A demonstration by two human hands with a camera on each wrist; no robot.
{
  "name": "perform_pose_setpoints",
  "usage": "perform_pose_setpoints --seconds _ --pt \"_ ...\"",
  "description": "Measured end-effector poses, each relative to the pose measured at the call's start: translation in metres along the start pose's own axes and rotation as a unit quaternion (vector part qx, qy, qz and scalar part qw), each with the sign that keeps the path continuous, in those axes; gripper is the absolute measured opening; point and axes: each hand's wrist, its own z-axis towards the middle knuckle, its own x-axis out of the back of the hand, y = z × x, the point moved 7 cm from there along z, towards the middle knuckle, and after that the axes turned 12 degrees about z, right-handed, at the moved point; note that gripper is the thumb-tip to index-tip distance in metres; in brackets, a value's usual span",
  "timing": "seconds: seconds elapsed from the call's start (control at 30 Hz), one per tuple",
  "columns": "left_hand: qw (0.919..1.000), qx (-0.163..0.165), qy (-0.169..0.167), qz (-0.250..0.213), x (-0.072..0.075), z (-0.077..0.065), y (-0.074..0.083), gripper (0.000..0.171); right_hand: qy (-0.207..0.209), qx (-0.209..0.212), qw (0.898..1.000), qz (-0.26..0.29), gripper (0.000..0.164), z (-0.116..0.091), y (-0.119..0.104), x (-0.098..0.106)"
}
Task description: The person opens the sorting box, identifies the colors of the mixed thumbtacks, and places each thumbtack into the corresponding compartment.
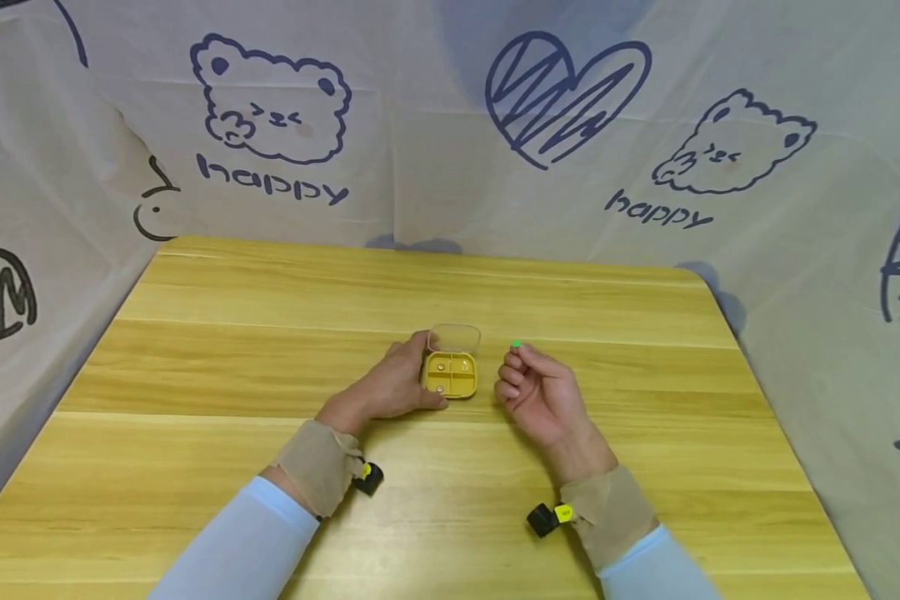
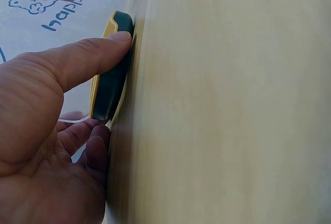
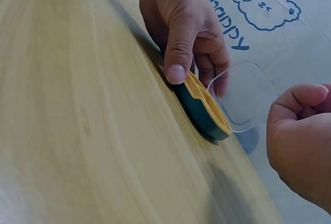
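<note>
A small yellow pill box (image 1: 462,387) lies on the table with its transparent lid (image 1: 453,337) raised at the far side. Dividers split its inside, and small roundish pieces lie in the two left compartments; the upper right one seems to hold something too. My left hand (image 1: 397,379) grips the box from its left, thumb at the near corner and fingers behind. The wrist views show the box's outer shell (image 2: 110,92) as dark green. To the right of the box, my right hand (image 1: 543,396) is raised, pinching a tiny green piece (image 1: 516,343) between thumb and forefinger.
The wooden table (image 1: 270,300) reaches past both hands on every side. A white cloth (image 1: 420,117) printed with bears and hearts hangs behind its far edge. Each wrist wears a wrapped band with a small black camera (image 1: 542,520).
</note>
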Motion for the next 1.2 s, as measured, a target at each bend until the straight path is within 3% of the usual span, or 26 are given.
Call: perform_pose_setpoints --seconds 0.13,0.27,0.37,0.47,0.53,0.6,0.7,0.8,0.93,1.0,1.1,1.2 --pt "1.0 0.001 0.0 0.0 0.0 0.0 0.0 0.093 0.015 0.014 0.996 -0.091 0.016 0.002 -0.002 -0.002" --pt "1.0 -0.001 -0.001 0.002 0.0 0.001 0.0 0.093 0.044 0.031 0.98 -0.19 0.013 0.005 -0.004 -0.003" --pt "1.0 -0.002 -0.002 0.004 0.0 0.001 -0.001 0.093 0.08 0.049 0.958 -0.269 0.014 0.008 -0.004 -0.002" --pt "1.0 -0.003 -0.001 0.004 -0.001 0.001 -0.001 0.093 0.108 0.07 0.924 -0.36 0.022 0.011 -0.005 -0.003" --pt "1.0 -0.003 -0.001 0.003 -0.001 0.001 -0.001 0.094 0.118 0.087 0.894 -0.423 0.027 0.012 -0.007 -0.005" --pt "1.0 -0.004 0.001 0.003 -0.001 0.001 -0.001 0.095 0.118 0.103 0.856 -0.493 0.029 0.014 -0.008 -0.008" --pt "1.0 -0.003 0.001 0.003 0.0 0.001 -0.001 0.096 0.106 0.122 0.785 -0.598 0.025 0.016 -0.009 -0.014" --pt "1.0 -0.004 0.002 0.006 0.0 0.001 -0.001 0.096 0.089 0.133 0.703 -0.693 0.019 0.017 -0.009 -0.019" --pt "1.0 -0.003 0.001 0.007 0.0 0.001 -0.001 0.097 0.064 0.137 0.611 -0.777 0.012 0.019 -0.006 -0.025" --pt "1.0 -0.003 0.0 0.008 0.0 0.001 -0.001 0.096 0.05 0.135 0.573 -0.807 0.012 0.019 -0.003 -0.028" --pt "1.0 -0.004 0.004 0.008 0.0 0.002 -0.001 0.094 0.027 0.131 0.523 -0.842 0.013 0.02 0.002 -0.031" --pt "0.9999 -0.003 0.005 0.009 0.0 0.002 -0.001 0.093 0.005 0.126 0.485 -0.865 0.013 0.02 0.008 -0.032"
